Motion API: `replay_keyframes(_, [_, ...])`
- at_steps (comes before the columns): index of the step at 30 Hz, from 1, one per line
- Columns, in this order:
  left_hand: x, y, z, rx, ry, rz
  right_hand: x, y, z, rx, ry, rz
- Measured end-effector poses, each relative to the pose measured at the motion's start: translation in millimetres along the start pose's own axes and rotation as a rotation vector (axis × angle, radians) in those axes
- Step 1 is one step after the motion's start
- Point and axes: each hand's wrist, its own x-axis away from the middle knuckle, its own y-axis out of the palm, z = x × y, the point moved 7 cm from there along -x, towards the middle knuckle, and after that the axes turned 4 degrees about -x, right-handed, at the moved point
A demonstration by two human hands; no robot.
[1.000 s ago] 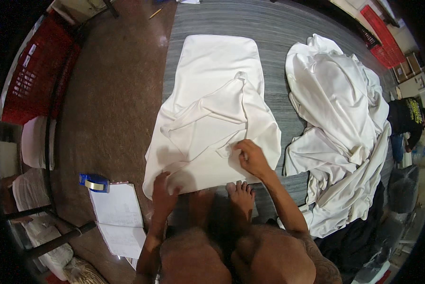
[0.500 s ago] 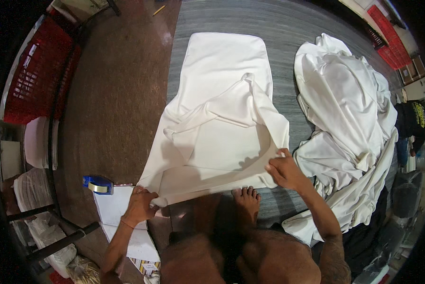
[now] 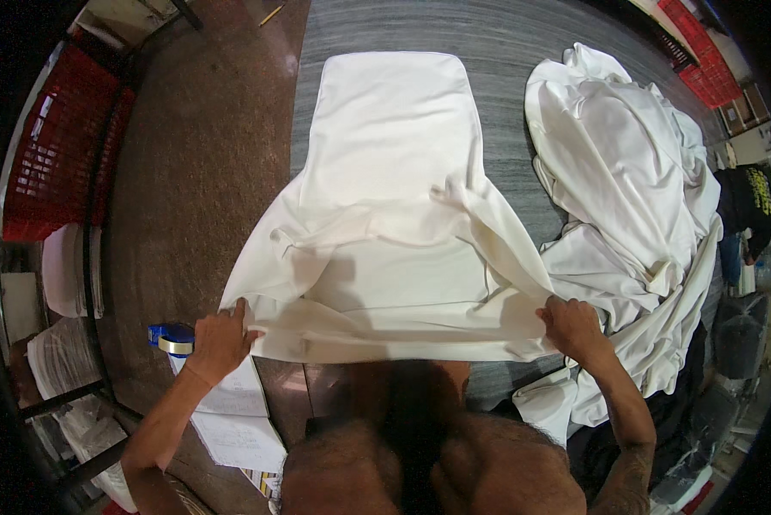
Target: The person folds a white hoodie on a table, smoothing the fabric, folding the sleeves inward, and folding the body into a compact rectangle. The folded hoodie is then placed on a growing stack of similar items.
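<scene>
A white fabric chair cover (image 3: 394, 129) lies spread on the floor in front of me, its narrow rounded end away from me. Its wide near end gapes, with folds of cloth bunched around the opening. My left hand (image 3: 220, 345) is closed on the near left corner of the hem. At the near right corner, my right hand (image 3: 576, 328) grips the hem too. Between the two hands the near edge is stretched almost straight. To the right lies a heap of crumpled white cloth (image 3: 625, 163), close beside my right hand.
A grey striped mat (image 3: 497, 86) lies under the cloth, with brown floor (image 3: 196, 172) to its left. Near my left hand are a blue tape dispenser (image 3: 171, 337) and an open notebook (image 3: 239, 429). Red crates (image 3: 59, 146) stand at left; a pencil (image 3: 271, 15) lies far off.
My hands have moved apart, pulling the near hem wider and tauter. The raised fold over the opening has dropped flatter, and the near edge now hides my foot.
</scene>
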Motion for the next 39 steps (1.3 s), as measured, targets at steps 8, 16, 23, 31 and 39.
replay_keyframes(8, [2, -18, -7, -0.317, -0.036, -0.066, 19, -4, 17, 0.377, -0.007, -0.006])
replay_keyframes(16, [19, 18, -45, -0.207, -0.233, 0.131, 21, 1, 61, 0.019, 0.178, 0.241])
replay_keyframes(23, [31, 30, -47, -0.172, -0.212, 0.081, 10, 25, 96, 0.212, 0.226, 0.128])
replay_keyframes(31, [38, 50, -63, 0.089, -0.081, -0.096, 5, 33, 107, 0.093, 0.180, -0.038])
replay_keyframes(39, [36, 27, -82, 0.403, 0.118, 0.013, 11, 18, 117, -0.036, -0.145, 0.046])
